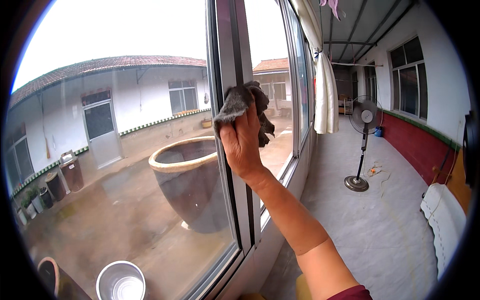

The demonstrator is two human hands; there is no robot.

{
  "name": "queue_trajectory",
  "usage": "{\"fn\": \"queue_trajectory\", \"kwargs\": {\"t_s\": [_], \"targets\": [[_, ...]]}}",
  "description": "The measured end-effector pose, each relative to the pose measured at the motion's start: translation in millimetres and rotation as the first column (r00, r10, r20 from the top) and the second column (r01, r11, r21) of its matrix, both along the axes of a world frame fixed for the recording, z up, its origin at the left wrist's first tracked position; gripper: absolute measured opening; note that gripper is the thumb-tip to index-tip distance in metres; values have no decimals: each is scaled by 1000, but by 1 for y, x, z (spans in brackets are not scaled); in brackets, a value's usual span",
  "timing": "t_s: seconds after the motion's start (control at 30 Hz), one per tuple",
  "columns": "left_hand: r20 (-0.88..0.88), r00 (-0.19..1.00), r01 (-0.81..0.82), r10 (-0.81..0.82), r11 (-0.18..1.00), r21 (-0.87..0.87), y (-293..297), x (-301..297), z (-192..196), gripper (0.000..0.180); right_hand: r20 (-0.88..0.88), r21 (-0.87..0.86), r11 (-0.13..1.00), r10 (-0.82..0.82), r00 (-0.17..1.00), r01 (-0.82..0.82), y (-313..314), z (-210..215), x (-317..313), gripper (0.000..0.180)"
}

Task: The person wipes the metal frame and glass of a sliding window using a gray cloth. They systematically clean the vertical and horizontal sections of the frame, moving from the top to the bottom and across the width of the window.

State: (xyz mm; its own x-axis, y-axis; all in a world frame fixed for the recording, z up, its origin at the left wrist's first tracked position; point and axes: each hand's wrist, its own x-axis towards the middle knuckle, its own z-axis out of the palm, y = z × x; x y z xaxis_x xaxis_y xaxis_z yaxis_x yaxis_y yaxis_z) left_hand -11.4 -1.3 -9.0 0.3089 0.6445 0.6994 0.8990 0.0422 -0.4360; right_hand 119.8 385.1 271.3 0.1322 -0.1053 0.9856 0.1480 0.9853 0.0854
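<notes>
My right hand point(242, 148) reaches up from the lower right and presses a dark grey cloth point(236, 104) against the upright window frame point(230, 55). Its fingers are closed over the rag, and a loose end hangs down on the right side. To the left of the frame is a large glass pane point(125, 200), with a courtyard seen through it. My left hand is out of the picture.
Beyond the glass stand a large dark vat point(187, 195) and a metal basin point(121, 285). On my side, a pedestal fan point(363, 145) stands on the grey floor point(345, 225). A tied cream curtain point(326, 95) hangs along the windows. White fabric point(442, 220) lies at the right.
</notes>
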Motion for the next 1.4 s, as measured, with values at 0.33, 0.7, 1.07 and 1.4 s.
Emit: {"fn": "queue_trajectory", "kwargs": {"t_s": [0.33, 0.7, 1.07, 1.4], "targets": [[9, 998, 62, -62, 993, -97, -5, -4, 5, 31, 88, -101, 991, 99, 991, -90, 12, 190, 10, 37], [-90, 994, -57, 55, 998, -18, 3, -5, -4, 33, 54, -334, 919, -203, 978, 209, -29, 284, 2, 65], [-7, 985, -169, 170, 983, 73, 15, 11, -2, 19, -86, 74, 911, -400, 912, 407, 48, 234, -9, 39], [162, 986, -39, 40, 999, -8, 7, 7, -17, 25, -148, 306, 950, -18, 989, 63, 28, 80, 0, 20]]}}
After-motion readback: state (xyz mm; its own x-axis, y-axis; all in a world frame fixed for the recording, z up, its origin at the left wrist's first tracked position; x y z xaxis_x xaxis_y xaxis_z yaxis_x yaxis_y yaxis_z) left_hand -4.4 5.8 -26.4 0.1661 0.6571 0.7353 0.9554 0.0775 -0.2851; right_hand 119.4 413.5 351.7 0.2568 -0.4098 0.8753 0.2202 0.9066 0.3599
